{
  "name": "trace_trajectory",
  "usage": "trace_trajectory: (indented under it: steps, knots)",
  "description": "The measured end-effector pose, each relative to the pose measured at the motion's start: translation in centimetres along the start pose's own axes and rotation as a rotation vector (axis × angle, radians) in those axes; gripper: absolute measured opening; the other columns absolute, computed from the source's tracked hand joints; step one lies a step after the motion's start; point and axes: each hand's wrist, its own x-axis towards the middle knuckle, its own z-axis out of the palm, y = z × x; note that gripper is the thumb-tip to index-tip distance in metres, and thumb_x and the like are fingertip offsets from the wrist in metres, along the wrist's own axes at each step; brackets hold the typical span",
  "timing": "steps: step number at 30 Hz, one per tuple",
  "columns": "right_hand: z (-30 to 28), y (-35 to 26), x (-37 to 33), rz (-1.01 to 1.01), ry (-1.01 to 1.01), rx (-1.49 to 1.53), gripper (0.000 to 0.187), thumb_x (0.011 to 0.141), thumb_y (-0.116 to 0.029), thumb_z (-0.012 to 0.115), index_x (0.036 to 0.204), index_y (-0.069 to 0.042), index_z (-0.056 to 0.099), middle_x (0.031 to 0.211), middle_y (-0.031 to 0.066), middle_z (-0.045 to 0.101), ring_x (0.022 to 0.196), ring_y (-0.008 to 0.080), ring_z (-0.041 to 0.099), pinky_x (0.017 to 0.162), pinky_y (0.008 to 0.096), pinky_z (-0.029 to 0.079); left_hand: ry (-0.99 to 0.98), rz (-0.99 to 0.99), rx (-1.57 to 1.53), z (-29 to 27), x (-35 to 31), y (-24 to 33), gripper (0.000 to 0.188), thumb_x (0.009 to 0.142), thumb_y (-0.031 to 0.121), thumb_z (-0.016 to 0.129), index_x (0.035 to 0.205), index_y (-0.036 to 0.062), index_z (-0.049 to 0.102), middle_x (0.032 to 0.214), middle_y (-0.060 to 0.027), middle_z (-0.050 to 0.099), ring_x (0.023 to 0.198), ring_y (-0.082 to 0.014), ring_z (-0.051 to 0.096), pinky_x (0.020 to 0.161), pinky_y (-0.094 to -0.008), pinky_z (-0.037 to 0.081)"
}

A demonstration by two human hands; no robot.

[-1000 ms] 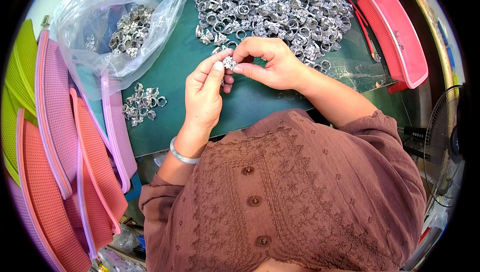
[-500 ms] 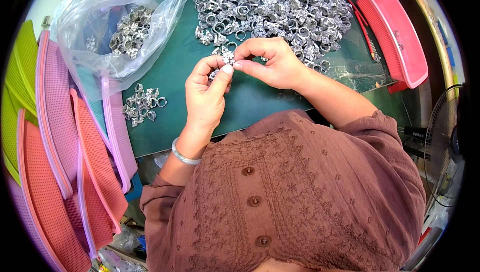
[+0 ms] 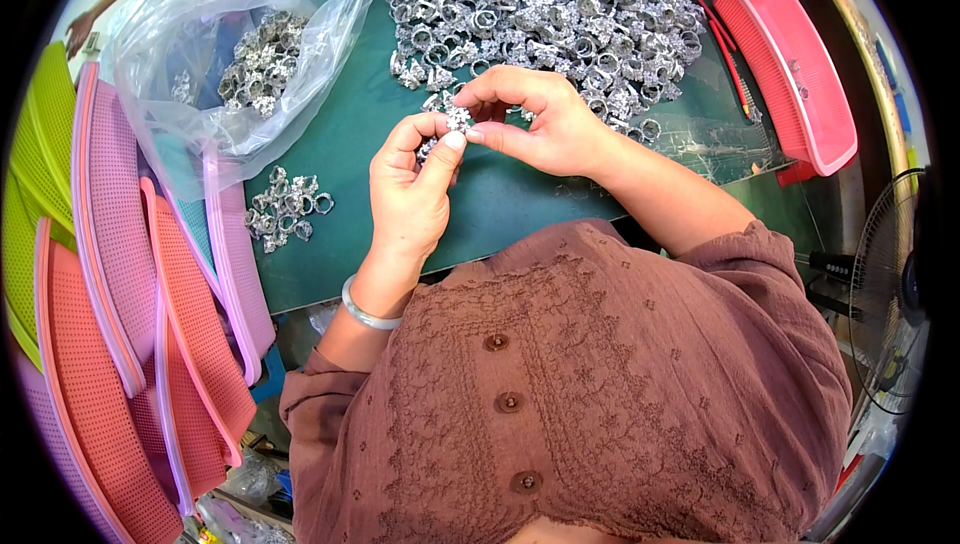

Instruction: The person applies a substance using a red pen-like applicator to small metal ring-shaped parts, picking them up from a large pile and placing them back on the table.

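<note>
Ring (image 3: 458,119) in left grip (image 3: 410,196), ring heap (image 3: 550,19) beyond, bag (image 3: 150,94) leftward, basket (image 3: 792,64) far right

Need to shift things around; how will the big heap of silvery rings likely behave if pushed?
The heap of silvery rings would probably spread and shed pieces, since they lie loosely piled. Some may catch on each other, given their open bands and knobbly tops.

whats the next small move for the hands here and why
Perhaps turn the silvery ring a little: the left hand pinches it, the right hand is at its edge, its clustered head faces up and its band is mostly hidden, so a turn might show it.
</note>
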Motion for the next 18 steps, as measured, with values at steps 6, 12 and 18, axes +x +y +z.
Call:
trace_trajectory:
  steps: [6, 12, 18]
  knots:
    - [-0.07, -0.01, 0.01, -0.017, -0.005, 0.002, 0.022, 0.074, -0.004, 0.064, 0.096, -0.002, 0.059, 0.083, 0.0049, 0.059, 0.072, 0.0114, 0.057, 0.064, 0.0243, 0.046, 0.009, 0.082, 0.093, -0.03, 0.1, -0.23, 0.008, 0.083, 0.006, 0.057, 0.091, 0.0029, 0.056, 0.079, 0.0019, 0.055, 0.062, -0.0032, 0.045, 0.053, -0.016, 0.035]
    - [-0.16, 0.09, 0.0, -0.038, -0.005, -0.016, 0.022, 0.074, -0.001, 0.064, 0.095, -0.001, 0.058, 0.084, 0.0054, 0.059, 0.072, 0.012, 0.057, 0.064, 0.0242, 0.046, 0.001, 0.242, 0.346, -0.72, 0.31, -0.81, 0.008, 0.083, 0.006, 0.058, 0.09, 0.0017, 0.056, 0.076, 0.0033, 0.052, 0.061, -0.0014, 0.042, 0.051, -0.0146, 0.032]
    - [-0.12, 0.22, 0.02, -0.049, -0.002, -0.002, 0.022, 0.073, 0.0, 0.064, 0.095, -0.001, 0.059, 0.085, 0.0058, 0.059, 0.072, 0.0119, 0.057, 0.064, 0.0242, 0.046, 0.002, 0.276, 0.341, -0.65, 0.35, -0.83, 0.008, 0.082, 0.004, 0.059, 0.089, 0.0011, 0.057, 0.078, 0.0035, 0.052, 0.061, -0.001, 0.041, 0.052, -0.0144, 0.032]
